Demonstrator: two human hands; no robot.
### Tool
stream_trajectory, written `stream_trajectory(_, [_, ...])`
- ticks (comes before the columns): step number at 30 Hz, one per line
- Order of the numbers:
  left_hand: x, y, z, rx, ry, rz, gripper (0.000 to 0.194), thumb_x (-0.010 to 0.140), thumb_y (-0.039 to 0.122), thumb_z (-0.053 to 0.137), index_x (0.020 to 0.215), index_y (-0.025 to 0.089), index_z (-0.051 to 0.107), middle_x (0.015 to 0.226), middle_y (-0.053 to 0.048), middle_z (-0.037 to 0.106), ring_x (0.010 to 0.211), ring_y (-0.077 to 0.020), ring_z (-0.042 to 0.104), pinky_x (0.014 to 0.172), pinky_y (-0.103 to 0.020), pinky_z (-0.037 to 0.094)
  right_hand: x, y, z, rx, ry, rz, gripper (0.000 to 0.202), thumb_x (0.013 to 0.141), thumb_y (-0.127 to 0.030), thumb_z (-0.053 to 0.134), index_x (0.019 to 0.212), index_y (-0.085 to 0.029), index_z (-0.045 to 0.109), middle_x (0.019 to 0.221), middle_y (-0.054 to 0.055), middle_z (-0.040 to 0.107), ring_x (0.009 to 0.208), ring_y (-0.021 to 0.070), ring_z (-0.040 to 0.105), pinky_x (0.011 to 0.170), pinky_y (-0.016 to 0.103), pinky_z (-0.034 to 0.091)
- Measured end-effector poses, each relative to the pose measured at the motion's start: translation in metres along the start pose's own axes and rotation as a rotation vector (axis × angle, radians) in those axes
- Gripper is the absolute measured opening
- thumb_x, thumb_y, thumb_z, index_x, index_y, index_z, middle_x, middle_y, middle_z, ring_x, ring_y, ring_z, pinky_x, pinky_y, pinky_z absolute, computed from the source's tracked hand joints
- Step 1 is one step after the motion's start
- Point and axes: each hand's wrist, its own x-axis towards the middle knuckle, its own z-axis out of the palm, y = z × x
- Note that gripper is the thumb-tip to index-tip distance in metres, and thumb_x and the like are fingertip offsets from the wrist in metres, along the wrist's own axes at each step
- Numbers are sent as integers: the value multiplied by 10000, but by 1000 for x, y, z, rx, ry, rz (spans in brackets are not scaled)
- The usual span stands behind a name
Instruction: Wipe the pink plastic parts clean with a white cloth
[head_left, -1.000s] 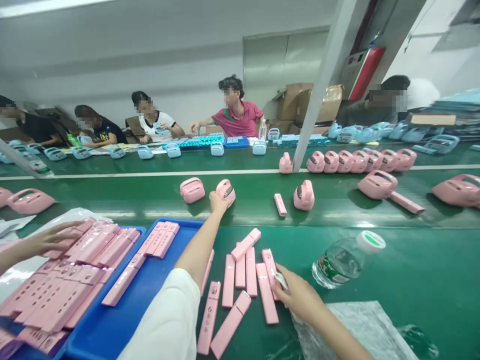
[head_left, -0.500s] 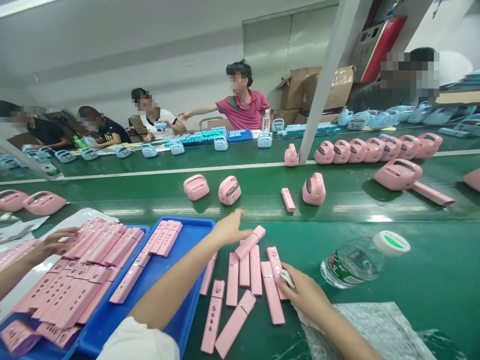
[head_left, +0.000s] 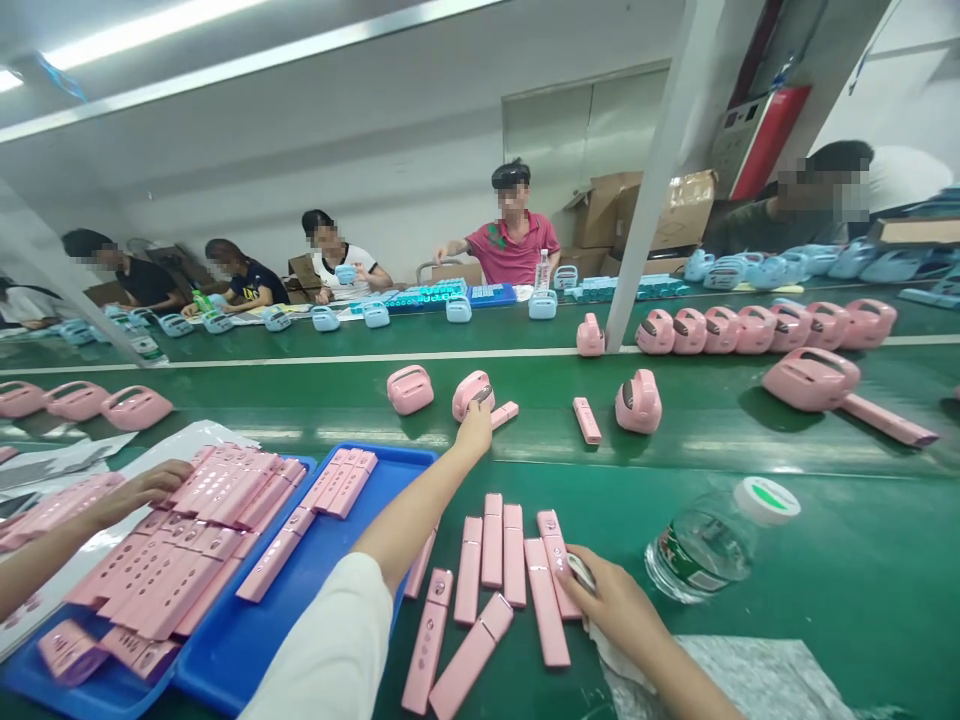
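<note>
My left hand (head_left: 475,432) is stretched out over the belt, its fingers closed at the front of a rounded pink case (head_left: 466,388). A short pink stick (head_left: 504,416) lies right beside these fingers. In my right hand (head_left: 611,597) is a small white-and-dark object (head_left: 581,572), with white cloth (head_left: 616,652) under the palm. Its fingertips are close to a pink stick (head_left: 553,545) with a shiny band. Several similar pink sticks (head_left: 469,570) lie between my arms on the green table (head_left: 847,560).
Blue trays (head_left: 300,600) with stacked pink sticks are at left, where another person's hand (head_left: 154,485) touches the stack. A water bottle (head_left: 705,545) and grey cloth (head_left: 750,675) lie at right. Pink cases (head_left: 637,402) stand along the belt; people sit beyond.
My left hand has moved forward from above the table sticks to the pink case, its fingers now closed. A stick now lies on the belt there. The view has tilted up. My right hand stays put.
</note>
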Motion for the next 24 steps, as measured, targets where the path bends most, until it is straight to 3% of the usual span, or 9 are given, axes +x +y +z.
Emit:
stream_trajectory(2, [6,-3,-2,-1,67,38,340,907,295,538,1221,163,537,1273,-110,532,1123,-234,543,923,-438,474,1,2,0,35,7,-15,517,844,-531,368,1171,-206,603,1154,96,663,1030,263,621,849,325,448])
stream_trajectory(5, [15,-19,-20,1,170,48,312,911,199,486,1216,181,550,1294,-103,519,1196,-212,491,980,-355,437,3,3,0,84,9,-45,520,830,-547,385,1140,-203,621,1133,102,669,1026,270,619,858,328,449])
stream_trajectory(8, [28,-53,-48,20,297,-79,399,896,126,443,1292,155,481,1354,-133,457,1290,-228,400,1075,-356,342,3,3,-4,150,-30,-76,527,811,-549,412,1121,-181,628,1128,116,666,1023,276,610,867,333,446])
stream_trajectory(11, [38,-97,-70,30,362,-279,485,881,139,495,1355,109,397,1439,-198,339,1354,-325,299,1088,-506,294,-1,7,-12,144,-85,-105,439,803,-525,433,928,-169,657,961,95,695,885,251,613,784,309,453])
stream_trajectory(15, [38,-136,-76,-8,266,-376,395,892,297,564,1260,168,503,1293,-114,511,1128,-254,539,925,-479,472,-13,5,-24,52,-103,-84,448,831,-549,391,656,-169,550,741,65,651,728,213,570,691,298,436])
stream_trajectory(19, [36,-134,-75,-42,145,-314,299,894,332,566,1141,166,577,1155,-86,591,1006,-202,594,851,-402,513,-29,-15,-45,104,-188,-145,531,877,-595,298,680,-187,575,747,46,657,724,200,585,722,298,456])
stream_trajectory(21, [34,-125,-78,-69,105,-277,276,892,343,567,1101,163,592,1100,-75,608,958,-189,605,822,-380,519,-38,-20,-63,156,-163,-114,572,859,-649,305,698,-194,611,732,48,665,705,205,603,691,296,476])
stream_trajectory(22, [32,-120,-80,-87,102,-261,274,894,351,562,1084,156,596,1075,-72,613,934,-184,608,807,-373,520,-43,-19,-73,187,-107,-91,591,841,-679,319,710,-193,629,729,55,671,698,214,615,667,299,487])
stream_trajectory(24, [24,-111,-85,-128,117,-228,276,897,373,550,1029,137,604,1010,-58,620,877,-174,606,770,-356,518,-54,-8,-97,219,145,-49,615,810,-712,366,751,-178,664,728,81,679,681,236,632,601,308,497])
